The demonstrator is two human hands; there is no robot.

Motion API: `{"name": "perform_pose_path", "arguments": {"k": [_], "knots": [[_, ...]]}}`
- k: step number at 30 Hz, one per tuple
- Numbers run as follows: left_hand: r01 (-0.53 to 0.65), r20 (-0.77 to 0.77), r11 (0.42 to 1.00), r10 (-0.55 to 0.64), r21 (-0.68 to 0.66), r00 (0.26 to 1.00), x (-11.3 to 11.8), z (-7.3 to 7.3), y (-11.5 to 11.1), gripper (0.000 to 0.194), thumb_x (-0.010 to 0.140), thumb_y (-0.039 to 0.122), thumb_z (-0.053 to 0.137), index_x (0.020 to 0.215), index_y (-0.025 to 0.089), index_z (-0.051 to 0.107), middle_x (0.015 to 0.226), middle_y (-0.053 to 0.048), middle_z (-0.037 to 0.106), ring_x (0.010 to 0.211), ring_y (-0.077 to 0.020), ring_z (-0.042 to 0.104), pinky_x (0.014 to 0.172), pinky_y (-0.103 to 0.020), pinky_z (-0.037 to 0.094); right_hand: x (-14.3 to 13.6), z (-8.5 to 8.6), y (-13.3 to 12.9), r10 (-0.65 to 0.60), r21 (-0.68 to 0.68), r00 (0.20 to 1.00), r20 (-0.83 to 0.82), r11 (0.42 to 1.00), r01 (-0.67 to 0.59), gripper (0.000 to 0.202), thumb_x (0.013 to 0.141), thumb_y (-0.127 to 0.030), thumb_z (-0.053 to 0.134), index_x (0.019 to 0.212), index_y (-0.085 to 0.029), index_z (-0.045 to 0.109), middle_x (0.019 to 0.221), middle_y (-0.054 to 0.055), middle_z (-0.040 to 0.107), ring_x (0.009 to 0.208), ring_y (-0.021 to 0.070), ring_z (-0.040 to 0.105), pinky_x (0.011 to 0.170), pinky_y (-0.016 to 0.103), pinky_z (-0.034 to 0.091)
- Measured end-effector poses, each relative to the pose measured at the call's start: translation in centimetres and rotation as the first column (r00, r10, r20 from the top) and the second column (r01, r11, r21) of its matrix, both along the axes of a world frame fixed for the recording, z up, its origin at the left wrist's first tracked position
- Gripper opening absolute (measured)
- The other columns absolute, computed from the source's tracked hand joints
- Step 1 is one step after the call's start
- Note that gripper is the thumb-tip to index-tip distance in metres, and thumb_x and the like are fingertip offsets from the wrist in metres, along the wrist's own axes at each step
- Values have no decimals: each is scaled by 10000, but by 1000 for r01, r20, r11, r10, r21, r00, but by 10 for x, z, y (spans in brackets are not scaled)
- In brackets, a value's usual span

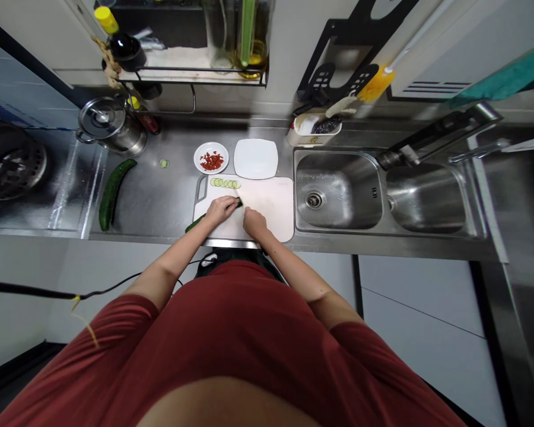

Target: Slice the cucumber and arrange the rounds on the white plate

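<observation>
My left hand (221,209) presses a dark green cucumber (194,223) against the white cutting board (271,204). One end of it shows just past my fingertips, and the other end sticks out under my wrist. My right hand (254,223) is closed around a knife (240,198), its handle hidden in my fist. The thin blade stands beside the cucumber's cut end. Several pale green cucumber slices (225,183) lie in an overlapping row along the board's far edge.
Behind the board are a plate (198,164) of chopped red pieces and a white square plate (256,157). A second cucumber (113,193), a cucumber end piece (164,163) and a lidded pot (111,127) are at left. A double sink (338,224) lies right.
</observation>
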State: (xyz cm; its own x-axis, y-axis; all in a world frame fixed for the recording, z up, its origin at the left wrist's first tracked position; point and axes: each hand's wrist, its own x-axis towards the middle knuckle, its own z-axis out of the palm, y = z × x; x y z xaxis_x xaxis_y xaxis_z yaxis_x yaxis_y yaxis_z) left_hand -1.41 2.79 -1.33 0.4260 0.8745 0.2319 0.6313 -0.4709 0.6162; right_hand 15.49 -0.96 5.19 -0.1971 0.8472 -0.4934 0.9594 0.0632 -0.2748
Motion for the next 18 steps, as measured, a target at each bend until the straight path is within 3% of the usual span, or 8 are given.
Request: {"name": "perform_pose_path", "arguments": {"k": [8,18], "knots": [[-15,-12,999,14,-37,1000,1,4,0,257,932,315,478,1039,212,688,1077,-59,697,1019,-161,644,924,-306,508,8,6,-19,6,-38,1000,29,999,-5,271,904,-45,366,1117,-139,505,1068,142,655,1025,232,638,825,302,466],[-20,-36,1000,20,0,999,1,0,0,257,931,314,481,1031,207,692,1076,-56,697,1009,-162,645,915,-299,508,2,2,-7,3,-25,1000,27,1000,-2,261,909,-62,373,1121,-130,509,1063,139,655,1020,234,637,822,301,470]]}}
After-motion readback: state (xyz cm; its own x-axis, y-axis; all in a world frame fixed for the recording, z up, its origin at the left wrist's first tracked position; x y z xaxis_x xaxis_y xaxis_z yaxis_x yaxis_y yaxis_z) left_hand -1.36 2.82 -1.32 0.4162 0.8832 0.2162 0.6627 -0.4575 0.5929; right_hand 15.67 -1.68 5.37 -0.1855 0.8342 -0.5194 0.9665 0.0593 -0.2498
